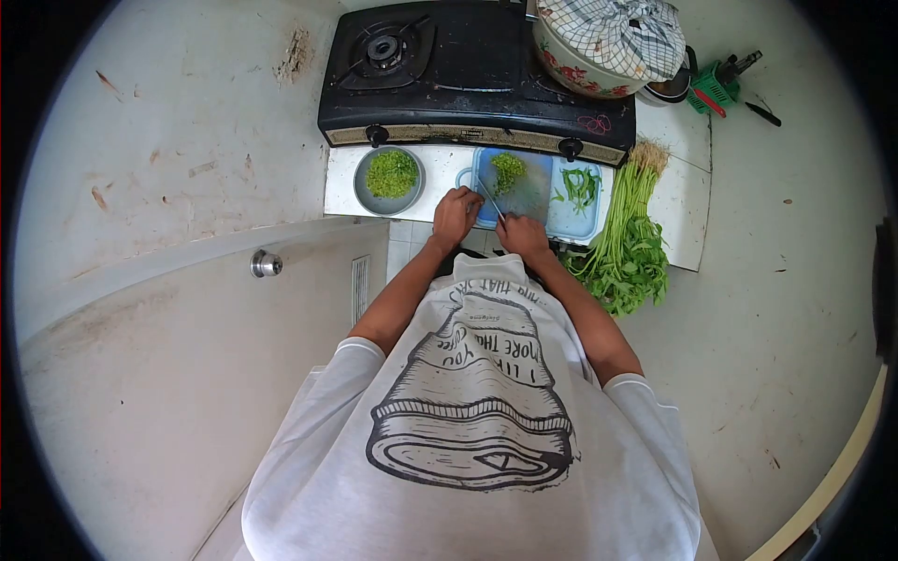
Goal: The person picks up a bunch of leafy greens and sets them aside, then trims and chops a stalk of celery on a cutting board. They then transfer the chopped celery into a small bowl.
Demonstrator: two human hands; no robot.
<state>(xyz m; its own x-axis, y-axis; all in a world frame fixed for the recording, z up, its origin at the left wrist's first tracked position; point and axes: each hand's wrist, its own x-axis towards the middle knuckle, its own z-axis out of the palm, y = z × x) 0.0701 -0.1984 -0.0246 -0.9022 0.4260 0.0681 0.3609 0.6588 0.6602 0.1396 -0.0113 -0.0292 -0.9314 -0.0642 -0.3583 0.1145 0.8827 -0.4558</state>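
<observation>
My right hand (524, 235) is closed around the handle of a knife (490, 198), whose blade points up and left over the blue cutting board (533, 174). My left hand (456, 215) is at the board's left edge, beside the blade, with its fingers curled together; what they hold, if anything, is too small to make out. Just beyond the knife tip, a small heap of chopped green stems (508, 172) lies on the board. Cut leaves (580, 189) rest in the light blue tray (588, 224) under the board's right side.
A grey bowl (358, 190) of chopped greens stands left. At right, a long bunch of leafy greens (636, 234) hangs over the counter edge. Behind is a black gas stove (468, 112) bearing a cloth-covered pot (585, 79). A green basket (716, 89) and black-handled knife (763, 114) lie further right.
</observation>
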